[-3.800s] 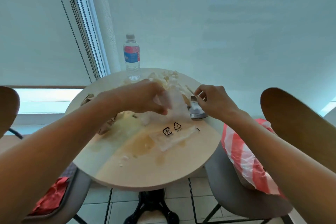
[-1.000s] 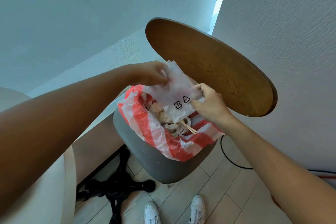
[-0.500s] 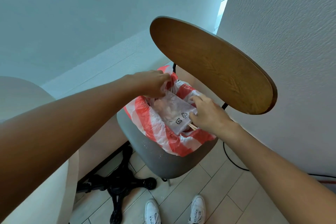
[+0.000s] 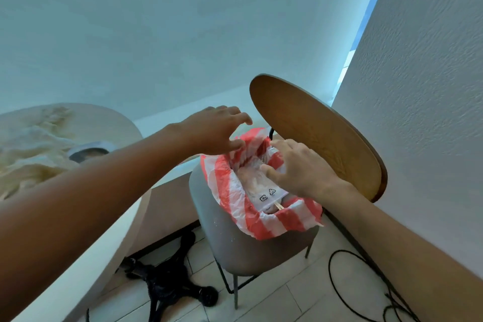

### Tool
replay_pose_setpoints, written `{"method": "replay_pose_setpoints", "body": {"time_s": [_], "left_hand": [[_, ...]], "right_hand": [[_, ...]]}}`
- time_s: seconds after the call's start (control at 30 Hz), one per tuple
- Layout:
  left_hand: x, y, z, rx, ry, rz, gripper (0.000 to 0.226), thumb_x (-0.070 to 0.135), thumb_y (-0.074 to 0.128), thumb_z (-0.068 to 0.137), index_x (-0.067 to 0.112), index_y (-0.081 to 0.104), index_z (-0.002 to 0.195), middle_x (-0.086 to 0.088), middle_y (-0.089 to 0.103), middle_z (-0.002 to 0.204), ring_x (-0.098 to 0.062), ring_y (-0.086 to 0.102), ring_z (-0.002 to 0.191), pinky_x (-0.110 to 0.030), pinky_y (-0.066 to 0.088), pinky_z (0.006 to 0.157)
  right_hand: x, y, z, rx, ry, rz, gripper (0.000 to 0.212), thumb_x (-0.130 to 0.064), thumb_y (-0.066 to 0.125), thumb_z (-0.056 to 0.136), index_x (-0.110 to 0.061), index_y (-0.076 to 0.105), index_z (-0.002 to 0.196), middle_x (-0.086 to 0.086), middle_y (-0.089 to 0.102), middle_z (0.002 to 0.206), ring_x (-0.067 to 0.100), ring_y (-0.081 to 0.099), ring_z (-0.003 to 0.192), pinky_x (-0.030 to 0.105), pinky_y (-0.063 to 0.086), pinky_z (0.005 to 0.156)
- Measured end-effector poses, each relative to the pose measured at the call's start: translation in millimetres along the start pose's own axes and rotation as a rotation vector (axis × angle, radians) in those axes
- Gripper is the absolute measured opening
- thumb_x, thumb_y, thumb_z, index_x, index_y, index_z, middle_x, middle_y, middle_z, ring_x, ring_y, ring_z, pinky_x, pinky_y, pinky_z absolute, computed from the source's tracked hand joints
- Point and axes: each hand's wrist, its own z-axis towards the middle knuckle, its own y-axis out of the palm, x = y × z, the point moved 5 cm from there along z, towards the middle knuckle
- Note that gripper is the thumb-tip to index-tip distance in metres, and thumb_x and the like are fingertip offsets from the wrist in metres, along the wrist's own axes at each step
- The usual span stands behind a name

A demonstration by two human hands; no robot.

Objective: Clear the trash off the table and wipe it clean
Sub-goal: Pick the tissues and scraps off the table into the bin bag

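Observation:
A red-and-white striped trash bag [image 4: 271, 225] sits open on the grey seat of a chair [image 4: 230, 243]. Inside it lies a clear plastic bag [image 4: 264, 191] with printed recycling marks, and a wooden stick pokes out beside it. My right hand [image 4: 300, 170] hovers just over the clear bag with relaxed fingers, holding nothing. My left hand [image 4: 219, 131] is lifted above the bag's far rim, fingers spread and empty. The round table [image 4: 104, 123] at left carries blurred crumpled paper trash [image 4: 28, 149] and a small metal bowl [image 4: 88, 153].
The chair's brown wooden backrest [image 4: 321, 133] rises right behind the bag, close to my right hand. A textured white wall stands at right. A black cable [image 4: 347, 293] loops on the tiled floor; the table's black base [image 4: 167, 290] is below.
Both hands have let go of the clear plastic bag, which now lies inside the striped bag. My left hand has lifted away, and my view has swung left toward the table.

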Motion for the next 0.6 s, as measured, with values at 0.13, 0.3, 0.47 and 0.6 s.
{"method": "replay_pose_setpoints", "body": {"time_s": [0.13, 0.3, 0.47, 0.6], "left_hand": [[-7, -21, -44, 0.065, -0.116, -0.007, 0.054, 0.050, 0.056, 0.094, 0.030, 0.044, 0.142, 0.001, 0.051, 0.142, -0.022, 0.052, 0.125, -0.038, 0.040, 0.105], [-18, -42, -105, 0.171, -0.249, -0.013, 0.054, 0.052, 0.054, 0.094, 0.029, 0.044, 0.142, 0.004, 0.052, 0.140, -0.021, 0.052, 0.124, -0.038, 0.039, 0.105], [-27, -57, -173, 0.268, -0.349, -0.048, 0.053, 0.054, 0.053, 0.094, 0.032, 0.044, 0.141, 0.008, 0.052, 0.138, -0.017, 0.052, 0.122, -0.035, 0.036, 0.105], [-41, -62, -228, 0.317, -0.400, -0.061, 0.052, 0.055, 0.054, 0.093, 0.034, 0.046, 0.140, 0.010, 0.051, 0.140, -0.015, 0.048, 0.128, -0.037, 0.036, 0.110]], "right_hand": [[-30, -26, 0, 0.028, -0.120, 0.012, 0.067, -0.066, 0.052, 0.092, -0.029, 0.039, 0.146, -0.005, 0.049, 0.147, 0.019, 0.052, 0.129, 0.040, 0.047, 0.105], [-77, -48, -5, 0.046, -0.250, 0.022, 0.073, -0.070, 0.049, 0.092, -0.030, 0.033, 0.151, -0.003, 0.043, 0.154, 0.020, 0.046, 0.138, 0.043, 0.042, 0.109], [-139, -59, -16, 0.053, -0.381, 0.019, 0.072, -0.064, 0.049, 0.094, -0.028, 0.031, 0.153, -0.003, 0.041, 0.155, 0.019, 0.044, 0.139, 0.039, 0.039, 0.109], [-188, -58, -22, 0.067, -0.454, 0.039, 0.072, -0.065, 0.050, 0.093, -0.028, 0.033, 0.153, -0.004, 0.043, 0.154, 0.018, 0.044, 0.138, 0.038, 0.039, 0.109]]}}
